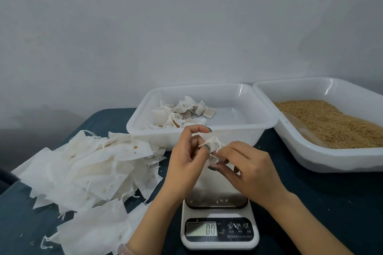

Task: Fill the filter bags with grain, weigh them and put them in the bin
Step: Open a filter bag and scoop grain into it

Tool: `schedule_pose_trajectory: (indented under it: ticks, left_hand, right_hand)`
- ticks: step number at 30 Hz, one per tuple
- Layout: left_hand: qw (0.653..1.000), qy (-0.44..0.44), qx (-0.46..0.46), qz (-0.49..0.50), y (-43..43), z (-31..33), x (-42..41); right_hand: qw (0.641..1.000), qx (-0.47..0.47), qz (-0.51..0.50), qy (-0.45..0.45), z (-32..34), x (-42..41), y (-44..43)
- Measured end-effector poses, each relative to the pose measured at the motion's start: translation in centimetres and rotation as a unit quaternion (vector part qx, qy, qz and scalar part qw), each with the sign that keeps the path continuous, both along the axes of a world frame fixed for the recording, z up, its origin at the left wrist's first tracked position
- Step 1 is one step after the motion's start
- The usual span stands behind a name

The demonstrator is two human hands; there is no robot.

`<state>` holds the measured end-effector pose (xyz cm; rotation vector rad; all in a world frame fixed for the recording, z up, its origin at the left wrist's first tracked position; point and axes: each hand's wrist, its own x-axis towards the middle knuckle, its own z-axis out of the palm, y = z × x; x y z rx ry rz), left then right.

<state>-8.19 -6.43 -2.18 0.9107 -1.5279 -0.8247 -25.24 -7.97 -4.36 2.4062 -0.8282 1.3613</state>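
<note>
Item in hand: one small filter bag (214, 145), which you are holding up between both hands, above the far end of the scale (219, 243) and clear of its platform. Your left hand (186, 159) is pinching the bag's drawstring (209, 141) with curled fingers. Your right hand (247, 168) is gripping the bag's lower part between thumb and fingertips. Beneath your hands and wrists, the scale is showing 0.0 on its display, with a few loose grains lying on its platform. Just beyond your hands, the bin (238, 132) is holding a cluster of filled bags (180, 114) in the part off your left fingertips. Beyond and outside your right hand, the tray (310, 156) of grain (331, 124) is sitting close beside the bin. Outside your left hand and forearm, the empty bags (87, 170) are lying in a loose heap on the dark table (323, 205).
</note>
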Motion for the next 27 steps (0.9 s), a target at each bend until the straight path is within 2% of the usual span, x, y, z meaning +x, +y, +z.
schedule_pose_trajectory:
  ticks: [4, 7, 9, 12, 15, 27]
  left_hand:
    - [0.995, -0.096, -0.026, -0.010, 0.3, 0.2, 0.6]
    - [0.980, -0.178, 0.030, -0.082, 0.0, -0.1, 1.3]
    - [0.970, -0.225, 0.035, -0.082, -0.3, -0.3, 1.3]
    - [0.975, -0.219, 0.022, -0.032, -0.5, -0.3, 1.3]
    - [0.979, -0.200, 0.017, -0.032, -0.7, -0.5, 1.5]
    - [0.965, -0.262, -0.018, -0.007, -1.5, -1.5, 1.5]
  right_hand:
    - [0.993, 0.069, 0.042, -0.087, 0.2, 0.0, -0.2]
    - [0.979, 0.119, 0.076, -0.146, 0.3, -0.1, -0.2]
    - [0.974, 0.140, 0.084, -0.158, 0.3, 0.0, -0.2]
    - [0.976, 0.141, 0.080, -0.144, 0.1, 0.1, -0.1]
    - [0.977, 0.133, 0.090, -0.144, 0.2, 0.3, 0.0]
    - [0.979, 0.134, 0.072, -0.133, 0.6, 0.0, 0.1]
